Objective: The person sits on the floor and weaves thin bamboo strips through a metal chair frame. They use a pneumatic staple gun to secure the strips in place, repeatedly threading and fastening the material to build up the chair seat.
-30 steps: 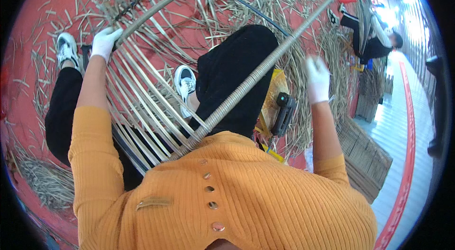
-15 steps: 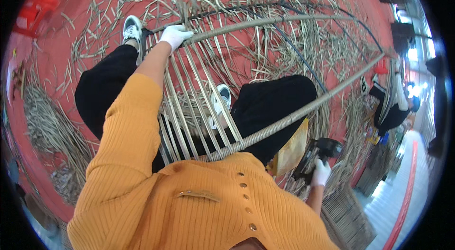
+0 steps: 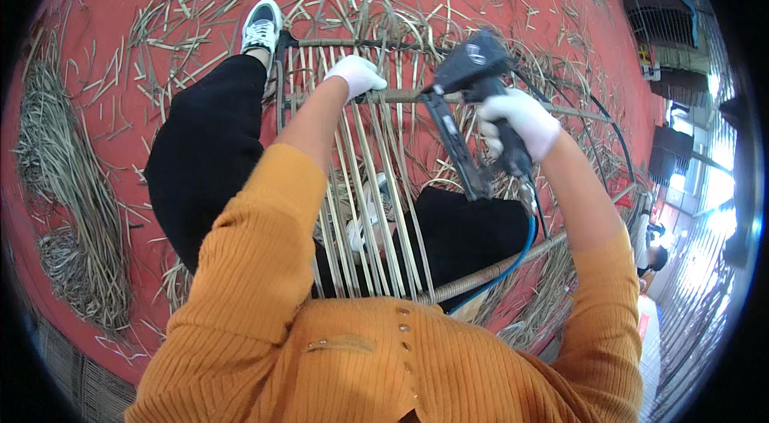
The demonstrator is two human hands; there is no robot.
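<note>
Gripping the black nail gun (image 3: 473, 94) in the right hand (image 3: 517, 122), fingers wrapped tight round its handle, the person brings its nose right up to the top rail (image 3: 416, 94) of the cane frame (image 3: 372, 207) lying across the lap. That gun looks heavy and rigid, nose-weighted by its long magazine, so the handle seems the only sensible place to hold it, and the gloved palm should keep it from slipping. From the base of the handle a blue air hose (image 3: 513, 259) trails down towards the body, which could tug or snag on the frame's lower rail (image 3: 497, 271).

Just left of the gun, the left hand (image 3: 356, 74), also in a white glove, is closed over the top rail, pinning it down. The frame itself looks light but springy: thin upright slats that would flex and probably crack if pressed mid-span, so the thicker wrapped rails are the places to grip.

Beyond the frame, a white sneaker (image 3: 260, 26) pokes out at its far left corner, black trouser legs under the slats. All around the frame, cane offcuts (image 3: 160, 46) litter the red floor (image 3: 104, 14), with a thicker heap (image 3: 72, 207) well to the left
</note>
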